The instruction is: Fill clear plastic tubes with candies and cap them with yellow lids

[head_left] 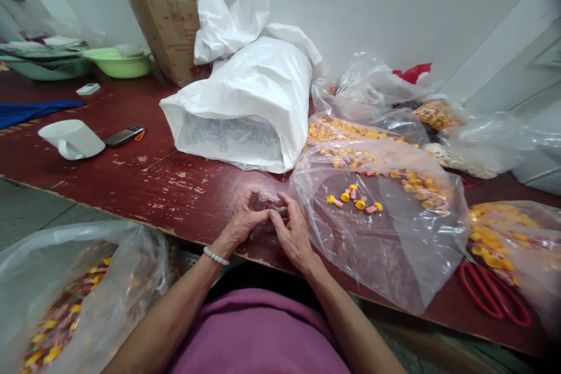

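Note:
My left hand (243, 217) and my right hand (293, 232) meet near the table's front edge, fingers curled and thumbs touching. Between the fingertips is a small transparent plastic piece (262, 201); its exact kind is too small to make out. Just beyond them, a white sack (267, 87) lies with its mouth towards me, showing many transparent plastic pieces with ring ends (228, 133). To the right of my right hand, a transparent bag (394, 257) lies spread out, with several small yellow-capped pieces (360, 203) at its mouth and a heap of them further in.
Red-handled scissors (495, 298) lie at the right by another bag of yellow-capped pieces (495, 239). A white mug (72, 137) and a phone (125, 136) are at left. An open carton (170, 29) stands behind. Below the table edge, lower left, is a filled plastic bag (144, 280).

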A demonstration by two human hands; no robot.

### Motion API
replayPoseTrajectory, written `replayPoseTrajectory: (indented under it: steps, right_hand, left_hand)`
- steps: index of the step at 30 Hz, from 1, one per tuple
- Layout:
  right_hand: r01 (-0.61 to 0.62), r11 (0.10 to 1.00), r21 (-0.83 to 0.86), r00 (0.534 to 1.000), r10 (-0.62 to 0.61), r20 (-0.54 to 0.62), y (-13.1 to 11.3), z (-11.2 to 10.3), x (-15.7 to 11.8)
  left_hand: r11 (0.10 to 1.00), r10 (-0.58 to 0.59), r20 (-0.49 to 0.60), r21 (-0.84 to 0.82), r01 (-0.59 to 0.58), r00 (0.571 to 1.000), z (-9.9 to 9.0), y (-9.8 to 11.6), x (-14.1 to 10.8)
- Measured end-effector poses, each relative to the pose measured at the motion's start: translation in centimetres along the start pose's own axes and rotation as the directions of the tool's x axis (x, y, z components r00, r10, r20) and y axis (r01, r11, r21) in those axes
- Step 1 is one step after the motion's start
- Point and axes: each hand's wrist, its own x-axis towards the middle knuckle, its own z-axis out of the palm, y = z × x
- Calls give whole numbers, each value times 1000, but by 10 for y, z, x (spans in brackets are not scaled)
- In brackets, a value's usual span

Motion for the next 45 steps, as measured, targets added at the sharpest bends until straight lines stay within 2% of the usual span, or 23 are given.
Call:
replayPoseTrajectory:
  steps: [5,9,15,19,22,24,26,28,30,33,35,38,41,43,45]
  right_hand:
    - [45,999,-13,998,-45,41,-1,-1,2]
    - [84,996,-18,995,-83,62,-3,1,5]
    - [107,993,-54,993,-109,-47,-3,1,10]
    - [1,997,83,998,4,-64,-3,-3,15]
    - [-98,955,280,986,131,-104,-3,-12,22]
    - [-109,908,405,975,177,-133,-5,-20,26]
    - [-81,901,426,972,166,-167,-9,-28,26]
    - [-31,946,323,975,100,-199,-13,-31,19]
    - [47,988,147,979,-16,-205,-16,-29,10]
    - [206,975,-83,954,-219,-203,-13,-16,-5]
    - [263,953,-150,935,-290,-202,-8,-8,-10]
    - [256,951,-173,942,-285,-179,1,-2,-10]
    - [237,954,-181,951,-266,-159,10,0,-9]
    - [247,944,-219,952,-278,-127,14,3,-9]
    - [255,918,-304,956,-287,-63,15,8,-12]
  left_hand:
    - [998,37,75,43,-40,997,-4,-8,2]
    - [994,7,110,107,-18,994,-6,-12,2]
    - [989,5,149,146,-27,989,-7,-14,2]
    - [975,39,220,205,-85,975,-5,-13,3]
    - [964,60,229,241,-116,972,-3,-12,4]
    - [971,37,222,221,-87,974,-3,-10,4]
    - [986,-27,186,165,-4,982,-2,-7,2]
    - [993,-113,152,53,106,982,-2,-3,1]
    - [976,-178,168,-99,196,970,-3,1,0]
    - [928,-212,252,-253,275,944,-5,6,0]
    - [903,-222,304,-294,313,926,-7,9,0]
    - [891,-207,353,-318,325,912,-11,11,0]
    - [908,-195,398,-272,319,896,-11,9,0]
    - [938,-174,409,-209,278,896,-10,5,-1]
    - [971,-131,378,-139,196,916,-8,1,-1]
